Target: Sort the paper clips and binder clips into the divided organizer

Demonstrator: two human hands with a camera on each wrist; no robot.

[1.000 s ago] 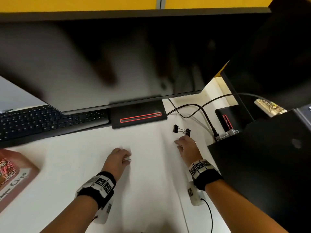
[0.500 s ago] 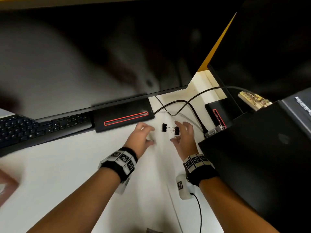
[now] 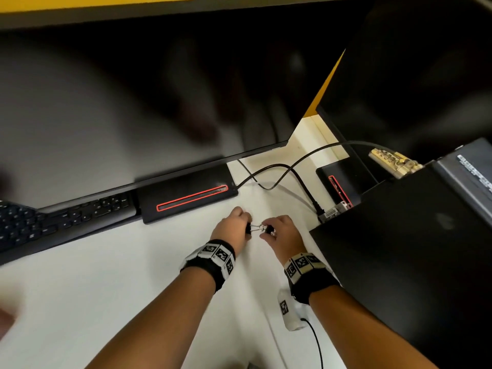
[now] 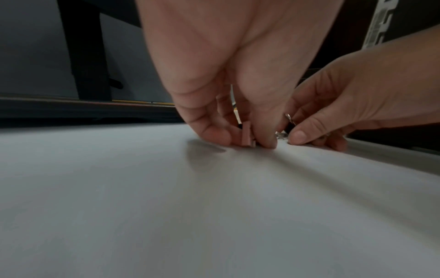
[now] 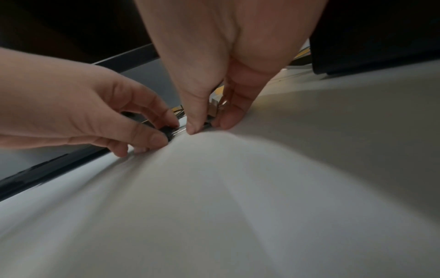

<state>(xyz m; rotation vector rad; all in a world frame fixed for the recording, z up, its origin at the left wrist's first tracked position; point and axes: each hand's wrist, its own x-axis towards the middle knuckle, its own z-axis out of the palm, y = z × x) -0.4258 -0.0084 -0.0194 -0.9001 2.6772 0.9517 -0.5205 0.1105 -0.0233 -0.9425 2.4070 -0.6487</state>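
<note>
Two small black binder clips lie on the white desk with their silver wire handles hooked together. My left hand pinches the left binder clip between thumb and fingertips. My right hand pinches the right binder clip the same way. In the right wrist view my right hand's thumb and finger press down on their clip, and the left hand's clip shows black beside it. A small pinkish piece sits between my left fingers; I cannot tell what it is. The organizer is out of view.
A monitor base with a red strip and a keyboard stand just behind the hands. Black cables run to a plug at the right. A black computer case blocks the right side. A blurred reddish corner shows at the left edge.
Both hands moved forward to the two linked binder clips and took hold of them, one each. The view swung right, so the pink box on the left has almost left the frame.
</note>
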